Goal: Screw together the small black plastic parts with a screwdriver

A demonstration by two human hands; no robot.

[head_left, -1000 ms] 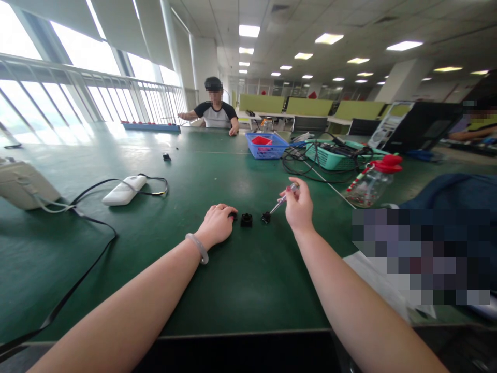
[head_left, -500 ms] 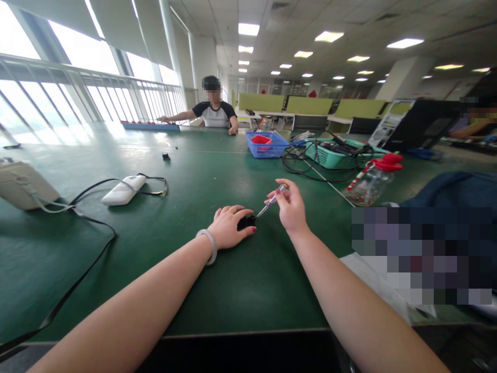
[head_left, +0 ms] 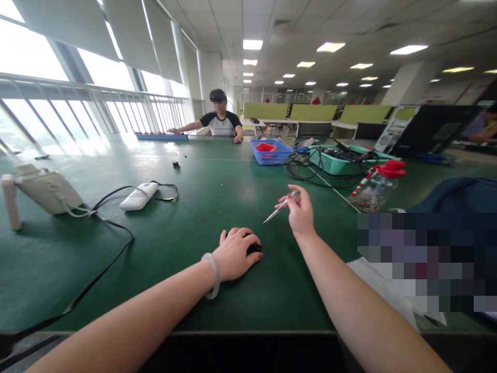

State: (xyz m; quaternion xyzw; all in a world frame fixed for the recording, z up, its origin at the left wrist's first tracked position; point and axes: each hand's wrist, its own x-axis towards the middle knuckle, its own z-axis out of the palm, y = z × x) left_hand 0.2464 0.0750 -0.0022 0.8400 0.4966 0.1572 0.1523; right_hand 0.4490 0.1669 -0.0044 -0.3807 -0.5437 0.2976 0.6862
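Observation:
My left hand (head_left: 237, 254), with a pale bangle (head_left: 212, 277) on its wrist, is closed around a small black part (head_left: 254, 248) on the green tabletop (head_left: 202, 207). The fingers cover most of this part, so its exact kind is not visible. My right hand (head_left: 301, 212) grips a screwdriver (head_left: 280, 208) with a clear handle. Its thin metal shaft slants down to the left. The tip is apart from the black part, above and slightly right of it.
A white device (head_left: 139, 197) with a black strap lies left. Toward the back stand a blue basket (head_left: 272, 157), a green basket (head_left: 341, 165) with cables, and a bottle (head_left: 375, 194) with a red lid. A person (head_left: 221, 122) sits across the table. A small black piece (head_left: 176, 165) lies farther off.
The screwdriver tip has come away from the black part and now stands apart from it. My left hand, with the part, is lower in view and nearer me. The whole view has shifted a little.

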